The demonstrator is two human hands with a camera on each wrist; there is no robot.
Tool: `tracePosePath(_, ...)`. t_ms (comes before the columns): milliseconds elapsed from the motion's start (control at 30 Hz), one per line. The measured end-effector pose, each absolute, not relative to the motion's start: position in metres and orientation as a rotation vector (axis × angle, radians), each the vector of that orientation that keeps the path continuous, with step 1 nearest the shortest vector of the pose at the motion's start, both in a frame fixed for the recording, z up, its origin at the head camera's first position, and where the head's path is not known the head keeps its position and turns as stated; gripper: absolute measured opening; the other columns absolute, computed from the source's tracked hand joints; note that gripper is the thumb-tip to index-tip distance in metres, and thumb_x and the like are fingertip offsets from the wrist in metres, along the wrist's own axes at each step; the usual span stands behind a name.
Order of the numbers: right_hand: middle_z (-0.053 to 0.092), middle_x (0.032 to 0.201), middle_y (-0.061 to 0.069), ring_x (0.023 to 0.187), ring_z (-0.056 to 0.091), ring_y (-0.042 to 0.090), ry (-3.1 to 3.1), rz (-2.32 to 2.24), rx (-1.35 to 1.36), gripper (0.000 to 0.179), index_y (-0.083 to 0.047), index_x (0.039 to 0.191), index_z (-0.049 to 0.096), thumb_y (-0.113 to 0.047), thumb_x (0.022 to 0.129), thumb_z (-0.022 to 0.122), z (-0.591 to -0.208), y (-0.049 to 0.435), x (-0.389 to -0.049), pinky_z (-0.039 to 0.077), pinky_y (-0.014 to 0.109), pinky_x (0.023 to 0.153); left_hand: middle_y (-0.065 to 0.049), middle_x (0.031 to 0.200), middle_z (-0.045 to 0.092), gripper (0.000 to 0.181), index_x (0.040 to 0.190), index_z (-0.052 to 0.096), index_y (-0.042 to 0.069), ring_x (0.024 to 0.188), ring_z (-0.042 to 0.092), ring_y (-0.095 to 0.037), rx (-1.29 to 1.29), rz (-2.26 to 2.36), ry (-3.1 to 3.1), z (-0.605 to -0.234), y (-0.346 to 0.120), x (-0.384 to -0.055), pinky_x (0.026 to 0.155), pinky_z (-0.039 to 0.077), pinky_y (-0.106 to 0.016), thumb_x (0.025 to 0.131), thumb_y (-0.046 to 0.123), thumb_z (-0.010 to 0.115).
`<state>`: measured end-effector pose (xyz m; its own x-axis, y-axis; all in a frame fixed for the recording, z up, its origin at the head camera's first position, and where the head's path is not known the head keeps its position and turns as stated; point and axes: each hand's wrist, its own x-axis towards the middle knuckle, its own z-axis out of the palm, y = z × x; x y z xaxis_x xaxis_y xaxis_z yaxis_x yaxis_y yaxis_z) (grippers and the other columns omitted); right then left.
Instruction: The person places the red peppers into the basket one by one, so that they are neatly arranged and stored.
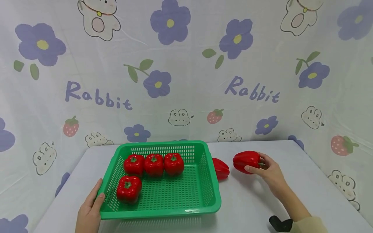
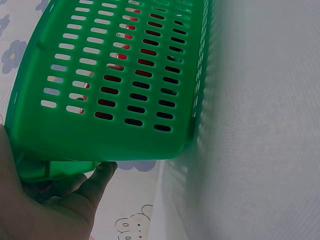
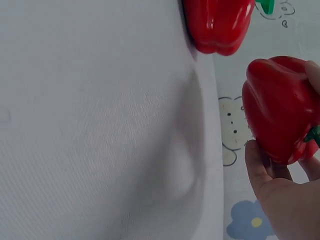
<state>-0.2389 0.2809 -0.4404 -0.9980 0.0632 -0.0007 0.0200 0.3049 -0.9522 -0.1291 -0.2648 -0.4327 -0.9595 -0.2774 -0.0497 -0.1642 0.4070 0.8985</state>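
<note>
A green plastic basket (image 1: 175,194) with slotted walls stands on the table, and my left hand (image 1: 89,207) grips its left rim. The left wrist view shows the thumb and fingers of that hand (image 2: 65,210) round the rim of the basket (image 2: 100,140). Inside, three red bell peppers (image 1: 153,165) sit in a row along the back, and one more bell pepper (image 1: 129,189) is at the front left. On the right, my right hand (image 1: 271,173) holds a red bell pepper (image 1: 246,161) by its stem end, lifted above the table.
Another red bell pepper (image 1: 221,169) lies on the table against the basket's right side, partly hidden by its wall. A black object (image 1: 280,224) shows by the right wrist. Behind the white table (image 1: 247,207) hangs a printed cloth (image 1: 186,64).
</note>
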Motion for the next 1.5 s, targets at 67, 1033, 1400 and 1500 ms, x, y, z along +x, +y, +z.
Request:
tracePosePath(67, 0.040, 0.144, 0.021, 0.127, 0.040, 0.037, -2.506, 1.825, -0.069, 0.091, -0.008, 0.154, 0.028, -0.031, 0.084, 0.081, -0.439, 0.277, -0.237, 0.051, 0.042, 0.091, -0.005, 0.159, 0.023, 0.059, 0.158, 0.023, 0.019, 0.144, 0.021, -0.029, 0.403, -1.607, -2.544, -0.432, -0.265, -0.129, 0.111, 0.027, -0.038, 0.107, 0.044, 0.036)
tracePosePath(1033, 0.049, 0.135, 0.012, 0.118, 0.050, 0.031, -2.334, 1.922, 0.162, 0.079, -0.011, 0.148, 0.039, -0.021, 0.083, 0.083, -0.383, 0.221, -0.193, 0.053, 0.030, 0.084, -0.006, 0.159, 0.025, 0.058, 0.158, 0.025, 0.018, 0.143, 0.024, -0.029, 0.394, -1.588, -2.543, -0.433, -0.265, -0.128, 0.101, 0.031, -0.016, 0.107, 0.043, 0.037)
tracePosePath(1400, 0.051, 0.133, 0.011, 0.116, 0.052, 0.033, -2.293, 1.994, 0.337, 0.073, -0.013, 0.144, 0.044, -0.012, 0.082, 0.082, -0.376, 0.193, -0.183, 0.054, 0.034, 0.085, -0.009, 0.159, 0.024, 0.057, 0.158, 0.024, 0.016, 0.143, 0.021, -0.032, 0.391, -1.612, -2.517, -0.433, -0.264, -0.130, 0.109, 0.026, -0.055, 0.108, 0.039, 0.037)
tracePosePath(1500, 0.052, 0.132, 0.011, 0.117, 0.052, 0.034, -2.286, 2.012, 0.351, 0.075, -0.013, 0.144, 0.045, -0.011, 0.080, 0.084, -0.377, 0.186, -0.182, 0.054, 0.035, 0.085, -0.009, 0.159, 0.024, 0.057, 0.158, 0.024, 0.016, 0.144, 0.021, -0.032, 0.392, -1.615, -2.514, -0.432, -0.263, -0.129, 0.109, 0.026, -0.055, 0.108, 0.039, 0.038)
